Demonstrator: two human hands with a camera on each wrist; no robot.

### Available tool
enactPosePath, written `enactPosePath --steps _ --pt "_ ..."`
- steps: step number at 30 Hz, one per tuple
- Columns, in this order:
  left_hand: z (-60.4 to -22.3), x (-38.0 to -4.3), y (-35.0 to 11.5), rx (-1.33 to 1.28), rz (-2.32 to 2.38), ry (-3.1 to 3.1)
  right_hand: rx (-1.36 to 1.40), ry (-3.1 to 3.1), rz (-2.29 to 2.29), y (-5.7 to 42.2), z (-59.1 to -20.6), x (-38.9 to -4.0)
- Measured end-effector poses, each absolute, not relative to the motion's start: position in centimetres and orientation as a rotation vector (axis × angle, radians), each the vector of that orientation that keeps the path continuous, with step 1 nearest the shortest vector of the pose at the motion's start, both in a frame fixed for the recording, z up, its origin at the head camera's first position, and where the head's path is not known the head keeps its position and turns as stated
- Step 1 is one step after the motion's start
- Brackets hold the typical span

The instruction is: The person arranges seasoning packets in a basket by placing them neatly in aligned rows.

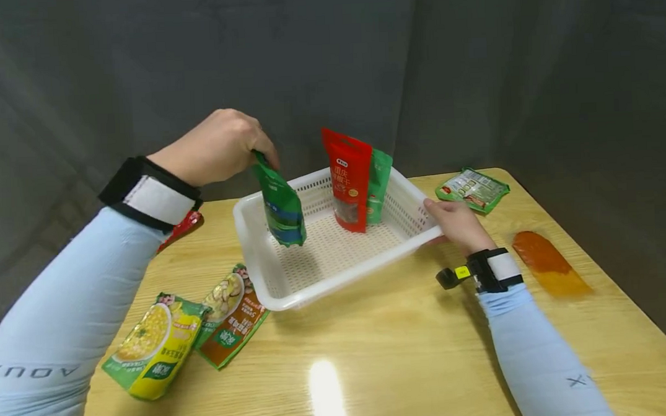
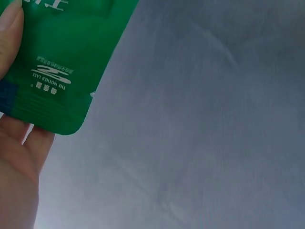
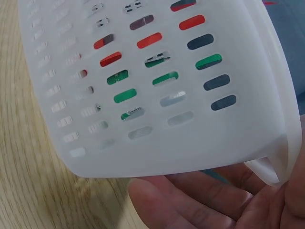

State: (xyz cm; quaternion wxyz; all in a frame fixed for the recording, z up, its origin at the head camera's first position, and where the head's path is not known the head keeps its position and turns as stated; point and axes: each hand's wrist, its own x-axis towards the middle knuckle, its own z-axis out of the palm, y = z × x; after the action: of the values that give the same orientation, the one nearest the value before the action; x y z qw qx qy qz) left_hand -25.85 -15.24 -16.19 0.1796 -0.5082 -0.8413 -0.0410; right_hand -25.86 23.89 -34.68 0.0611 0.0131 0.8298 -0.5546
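- Fingers of our left hand (image 1: 218,146) pinch the glossy green pouch (image 1: 281,207) by its top, hanging over the white perforated plastic basket (image 1: 269,285); its print is cut off in the wrist view.
- Our right hand (image 1: 457,222) grips the basket's right rim, near the table's (image 1: 406,354) far edge.

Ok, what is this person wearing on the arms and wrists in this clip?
Both arms are in pale blue sleeves: the left sleeve carries grey lettering, the right sleeve a small grey cross mark. Each wrist has a black strap with a white band, left wrist strap and right wrist strap; the right one holds a small black-and-yellow device.
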Motion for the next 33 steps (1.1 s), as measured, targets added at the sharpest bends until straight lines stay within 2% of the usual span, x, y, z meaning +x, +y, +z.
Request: enactPosePath --steps 11,33 --pt "-19.9 -29.5 -11.1 -1.527 -0.083 -2.418 0.088 2.521 -1.649 24.3 -34.6 -25.0" --pt "-24.3 -32.2 -9.4 -1.576 -0.088 -2.403 0.123 2.536 -1.590 23.6 -35.0 -24.1"
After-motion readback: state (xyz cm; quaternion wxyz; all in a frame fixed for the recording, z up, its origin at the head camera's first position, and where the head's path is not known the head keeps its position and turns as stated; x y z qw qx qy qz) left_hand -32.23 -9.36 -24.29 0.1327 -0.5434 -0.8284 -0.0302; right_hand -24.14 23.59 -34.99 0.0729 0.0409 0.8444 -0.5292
